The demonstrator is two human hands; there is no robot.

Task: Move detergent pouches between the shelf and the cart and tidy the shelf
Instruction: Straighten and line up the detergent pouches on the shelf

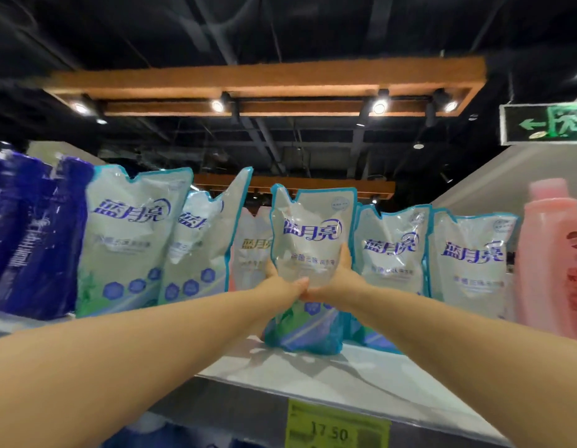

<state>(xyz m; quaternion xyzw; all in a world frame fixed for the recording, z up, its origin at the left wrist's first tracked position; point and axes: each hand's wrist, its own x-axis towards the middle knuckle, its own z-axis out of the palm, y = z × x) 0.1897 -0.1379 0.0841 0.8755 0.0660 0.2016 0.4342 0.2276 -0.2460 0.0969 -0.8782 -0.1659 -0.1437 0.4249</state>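
Observation:
A white detergent pouch (311,234) with a teal rim and blue lettering stands upright at the middle of the top shelf (313,373). My left hand (282,282) grips its left side and my right hand (337,282) grips its right side, thumbs meeting at its front. Its base rests on the shelf board. Several like pouches stand in the row: two to the left (132,234), the nearer one leaning (200,240), one set back behind (251,253), and two to the right (392,250) (471,260). No cart is in view.
Dark blue pouches (35,234) fill the shelf's left end. A pink bottle (555,253) stands at the right end. A yellow price tag (337,428) sits on the shelf's front edge. A green exit sign (546,124) hangs overhead at the right.

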